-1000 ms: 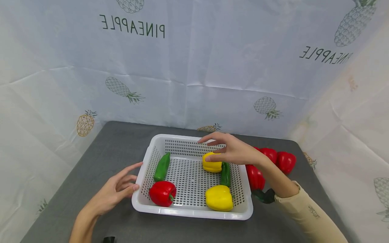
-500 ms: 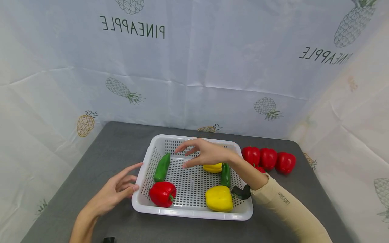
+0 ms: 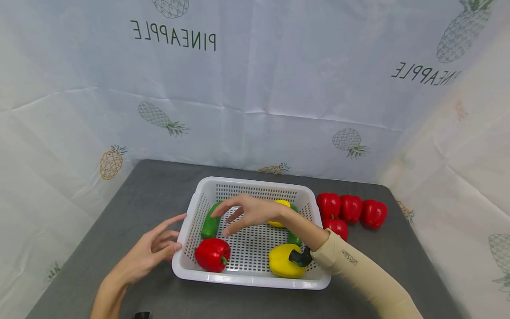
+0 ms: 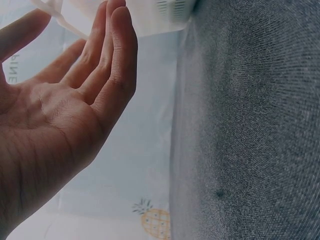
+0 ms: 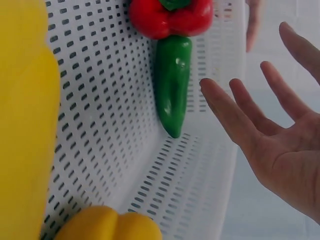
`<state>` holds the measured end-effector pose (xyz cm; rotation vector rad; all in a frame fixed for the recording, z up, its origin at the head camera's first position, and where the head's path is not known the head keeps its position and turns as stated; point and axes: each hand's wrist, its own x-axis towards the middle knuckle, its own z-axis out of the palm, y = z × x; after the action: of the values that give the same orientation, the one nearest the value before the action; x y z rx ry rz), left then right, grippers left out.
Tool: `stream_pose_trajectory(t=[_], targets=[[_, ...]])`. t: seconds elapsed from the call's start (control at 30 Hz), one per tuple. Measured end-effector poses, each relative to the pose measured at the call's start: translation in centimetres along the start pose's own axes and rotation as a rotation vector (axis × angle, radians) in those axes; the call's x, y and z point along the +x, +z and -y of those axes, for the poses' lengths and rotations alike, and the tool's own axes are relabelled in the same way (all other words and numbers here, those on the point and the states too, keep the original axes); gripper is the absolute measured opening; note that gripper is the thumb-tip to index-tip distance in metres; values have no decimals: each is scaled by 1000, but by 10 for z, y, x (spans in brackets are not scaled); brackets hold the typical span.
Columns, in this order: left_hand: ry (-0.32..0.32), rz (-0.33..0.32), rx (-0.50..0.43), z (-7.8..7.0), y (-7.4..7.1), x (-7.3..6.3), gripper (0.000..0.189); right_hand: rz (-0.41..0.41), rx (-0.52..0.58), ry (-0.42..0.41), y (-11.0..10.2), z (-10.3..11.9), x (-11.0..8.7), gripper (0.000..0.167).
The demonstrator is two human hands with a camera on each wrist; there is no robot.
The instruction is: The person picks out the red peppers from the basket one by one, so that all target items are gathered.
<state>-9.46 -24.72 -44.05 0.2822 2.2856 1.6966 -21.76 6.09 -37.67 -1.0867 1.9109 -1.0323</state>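
My right hand [image 3: 251,212] hangs over the white perforated basket [image 3: 247,278], fingers loosely bent and holding nothing. Its fingertips overlap a long green pepper [image 3: 209,228] by the basket's left wall; the right wrist view shows them apart from that green pepper [image 5: 172,82]. At the basket's left rim, my left hand [image 3: 149,251] rests fingertips and thumb, fingers relaxed. In the front left corner lies a red bell pepper [image 3: 212,254]. A yellow bell pepper [image 3: 282,262] sits front right. Behind my right forearm, another yellow bell pepper [image 3: 283,203] and a second green pepper [image 3: 294,239] are partly hidden.
Several red bell peppers [image 3: 351,209] stand on the dark grey table [image 3: 159,186] just right of the basket. A pineapple-print curtain [image 3: 247,88] closes off the back and both sides. A black strap [image 3: 300,258] hangs from my right wrist, over the front yellow pepper.
My right hand has moved left and slightly down, from over the back yellow bell pepper towards the left green pepper. My left hand and the basket have stayed in place.
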Motion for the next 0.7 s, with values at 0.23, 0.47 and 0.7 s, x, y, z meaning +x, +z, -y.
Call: stream_pose_trajectory(t=[0.23,0.47,0.7], targets=[[-9,-4,-2,1,0,0,79,64,23,21,11,-4,14,59],[1,-1,0,0,-1,1,79,107,0,69,17,-6,21,59],[-13,-4,0,0,0,0,79,151,4,135,25,-9,26,58]])
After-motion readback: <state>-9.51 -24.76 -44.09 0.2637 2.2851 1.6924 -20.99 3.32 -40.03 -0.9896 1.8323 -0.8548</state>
